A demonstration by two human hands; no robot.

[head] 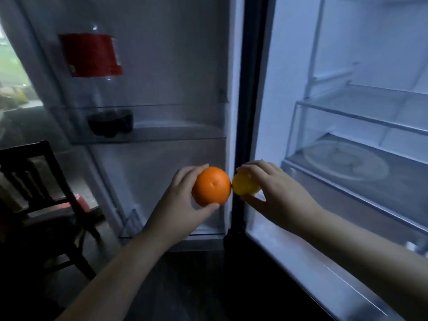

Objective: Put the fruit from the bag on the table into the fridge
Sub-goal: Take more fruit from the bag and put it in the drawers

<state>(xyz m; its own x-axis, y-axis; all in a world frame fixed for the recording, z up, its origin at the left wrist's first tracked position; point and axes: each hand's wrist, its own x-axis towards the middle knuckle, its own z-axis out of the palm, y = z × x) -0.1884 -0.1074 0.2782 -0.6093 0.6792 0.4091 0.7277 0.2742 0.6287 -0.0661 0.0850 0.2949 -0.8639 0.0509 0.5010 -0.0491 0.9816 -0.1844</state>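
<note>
So we're standing at the open fridge [261,93] with a piece of fruit in each hand. Our left hand [183,200] is wrapped around an orange [212,185], thumb under it and fingers over the top, which looks like a carry grip more than a placing one. Our right hand [275,188] is pinching a smaller yellow fruit [243,186], probably a lemon, with the fingers curled over it from above. The two fruits are touching or very nearly, right in front of the dark strip between the door and the fridge body.

To the right of our right hand and a bit beyond it are the glass shelves [361,117], lit up and bare apart from what looks like a round plate [345,167] on the lower one. Up and left of our left hand the door shelf [148,135] holds a dark bottle with a red label [92,54].

Our guess is both fruits go rightward onto a shelf, the lemon first since that hand is nearer. Round fruit rolls, so we'd set them well back from the shelf edge. No bag or table in view, so we can't say how much fruit is left.
</note>
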